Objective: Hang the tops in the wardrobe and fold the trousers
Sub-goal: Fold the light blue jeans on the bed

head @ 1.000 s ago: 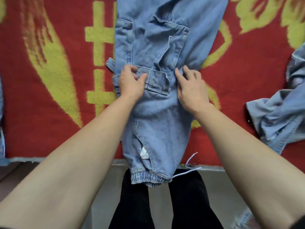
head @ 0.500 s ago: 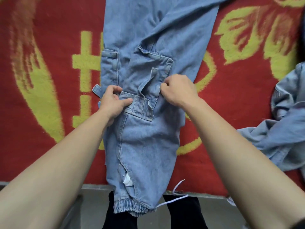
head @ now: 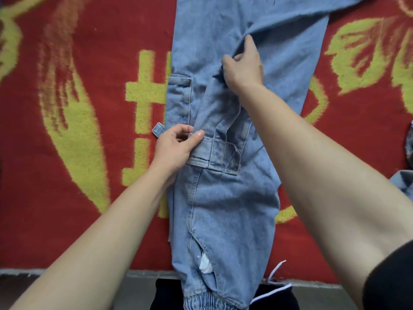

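On the red blanket (head: 85, 231), jeans (head: 225, 209) with white patch (head: 204, 265).

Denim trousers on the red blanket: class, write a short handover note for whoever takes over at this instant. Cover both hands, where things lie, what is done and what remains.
Left hand pinches the flap edge of the cargo pocket on the denim trousers. Right hand grips a fold of denim further up the same leg.
The trousers lie lengthwise on the red blanket, with the elastic cuff hanging over its near edge. Another denim garment lies at the right edge.
Done: the trousers are laid out, apparently with one leg on the other.
Left: fold them. No tops or wardrobe are in view, so the hanging remains.
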Demonstrator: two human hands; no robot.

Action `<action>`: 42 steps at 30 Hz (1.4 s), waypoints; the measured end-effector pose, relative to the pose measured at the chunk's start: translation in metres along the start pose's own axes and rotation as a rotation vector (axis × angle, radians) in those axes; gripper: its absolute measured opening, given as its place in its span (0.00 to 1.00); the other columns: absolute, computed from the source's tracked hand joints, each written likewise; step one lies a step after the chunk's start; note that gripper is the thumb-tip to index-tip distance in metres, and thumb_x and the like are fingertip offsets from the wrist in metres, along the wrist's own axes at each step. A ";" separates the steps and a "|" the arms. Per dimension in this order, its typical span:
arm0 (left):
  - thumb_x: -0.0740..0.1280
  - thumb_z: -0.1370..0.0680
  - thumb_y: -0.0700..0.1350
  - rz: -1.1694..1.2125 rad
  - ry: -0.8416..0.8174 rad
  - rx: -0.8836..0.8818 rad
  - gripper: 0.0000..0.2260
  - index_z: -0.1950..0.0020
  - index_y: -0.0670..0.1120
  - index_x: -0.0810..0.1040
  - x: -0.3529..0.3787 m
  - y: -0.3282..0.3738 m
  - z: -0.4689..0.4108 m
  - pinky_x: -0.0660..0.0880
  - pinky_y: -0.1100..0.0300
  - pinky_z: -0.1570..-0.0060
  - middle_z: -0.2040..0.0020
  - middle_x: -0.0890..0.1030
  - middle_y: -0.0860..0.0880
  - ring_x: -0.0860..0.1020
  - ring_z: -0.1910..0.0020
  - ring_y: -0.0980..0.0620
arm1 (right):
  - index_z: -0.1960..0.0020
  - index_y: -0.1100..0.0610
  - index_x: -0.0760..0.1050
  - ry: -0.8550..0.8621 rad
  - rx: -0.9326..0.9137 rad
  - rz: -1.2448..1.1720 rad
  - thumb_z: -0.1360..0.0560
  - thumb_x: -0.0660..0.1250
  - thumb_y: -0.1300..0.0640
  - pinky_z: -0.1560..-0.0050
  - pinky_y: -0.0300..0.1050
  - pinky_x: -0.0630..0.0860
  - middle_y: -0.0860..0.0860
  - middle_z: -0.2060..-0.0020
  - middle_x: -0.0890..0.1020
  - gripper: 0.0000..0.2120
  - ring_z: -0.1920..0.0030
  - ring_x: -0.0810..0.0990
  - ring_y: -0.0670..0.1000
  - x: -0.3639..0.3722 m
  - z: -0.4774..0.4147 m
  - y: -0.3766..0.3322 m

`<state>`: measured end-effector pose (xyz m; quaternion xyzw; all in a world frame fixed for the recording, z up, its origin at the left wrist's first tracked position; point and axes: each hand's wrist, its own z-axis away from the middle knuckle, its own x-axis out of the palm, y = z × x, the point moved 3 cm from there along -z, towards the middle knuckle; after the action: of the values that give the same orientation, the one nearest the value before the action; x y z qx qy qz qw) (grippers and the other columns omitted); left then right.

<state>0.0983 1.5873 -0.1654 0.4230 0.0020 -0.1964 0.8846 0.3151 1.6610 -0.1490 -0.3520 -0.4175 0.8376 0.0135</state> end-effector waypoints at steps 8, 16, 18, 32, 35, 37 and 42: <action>0.74 0.25 0.45 -0.030 0.300 0.179 0.08 0.58 0.52 0.76 -0.045 -0.016 0.012 0.70 0.60 0.60 0.64 0.75 0.54 0.70 0.66 0.59 | 0.20 0.52 0.57 -0.156 -0.324 -0.016 0.25 0.59 0.55 0.44 0.43 0.73 0.48 0.52 0.80 0.34 0.54 0.75 0.47 0.051 0.024 -0.050; 0.69 0.22 0.51 -0.458 0.317 0.211 0.11 0.50 0.44 0.75 -0.048 -0.020 -0.003 0.68 0.56 0.57 0.55 0.79 0.48 0.75 0.57 0.48 | 0.19 0.49 0.52 -0.379 -0.015 -0.182 0.20 0.59 0.51 0.58 0.46 0.82 0.51 0.44 0.78 0.31 0.58 0.80 0.49 0.074 0.007 -0.037; 0.66 0.21 0.53 -0.586 0.313 0.214 0.13 0.48 0.43 0.74 -0.044 -0.010 -0.009 0.69 0.52 0.53 0.51 0.79 0.45 0.76 0.51 0.43 | 0.19 0.47 0.50 -0.314 0.085 -0.300 0.20 0.61 0.55 0.63 0.46 0.83 0.45 0.58 0.74 0.33 0.62 0.81 0.49 0.057 0.001 -0.029; 0.56 0.19 0.58 -1.242 0.210 0.730 0.28 0.22 0.46 0.60 0.027 0.153 -0.171 0.58 0.43 0.29 0.22 0.59 0.43 0.56 0.23 0.43 | 0.39 0.60 0.59 0.527 0.384 -0.514 0.45 0.70 0.47 0.44 0.58 0.79 0.61 0.39 0.71 0.40 0.45 0.79 0.63 -0.039 -0.147 -0.008; 0.55 0.20 0.56 -1.159 0.183 0.885 0.22 0.33 0.45 0.75 0.018 0.161 -0.198 0.70 0.46 0.37 0.31 0.75 0.43 0.72 0.33 0.42 | 0.42 0.61 0.68 0.532 0.406 -0.634 0.42 0.73 0.47 0.58 0.45 0.78 0.57 0.47 0.80 0.33 0.58 0.80 0.56 -0.058 -0.137 -0.014; 0.57 0.19 0.53 -1.038 0.260 0.985 0.17 0.40 0.47 0.81 0.009 0.163 -0.206 0.73 0.49 0.45 0.38 0.80 0.47 0.77 0.41 0.42 | 0.49 0.58 0.77 0.485 0.272 -0.660 0.31 0.74 0.54 0.67 0.35 0.74 0.49 0.58 0.83 0.14 0.66 0.78 0.46 -0.068 -0.139 -0.024; 0.60 0.19 0.50 -0.920 0.402 0.981 0.15 0.36 0.48 0.77 0.007 0.147 -0.221 0.64 0.52 0.42 0.36 0.76 0.47 0.71 0.40 0.44 | 0.58 0.64 0.80 0.478 -0.281 -0.616 0.34 0.74 0.67 0.60 0.27 0.70 0.51 0.63 0.83 0.06 0.67 0.72 0.38 -0.067 -0.173 -0.108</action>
<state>0.1920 1.8333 -0.1988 0.7578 0.2556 -0.4468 0.4010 0.4407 1.8295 -0.1033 -0.3937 -0.5986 0.6239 0.3120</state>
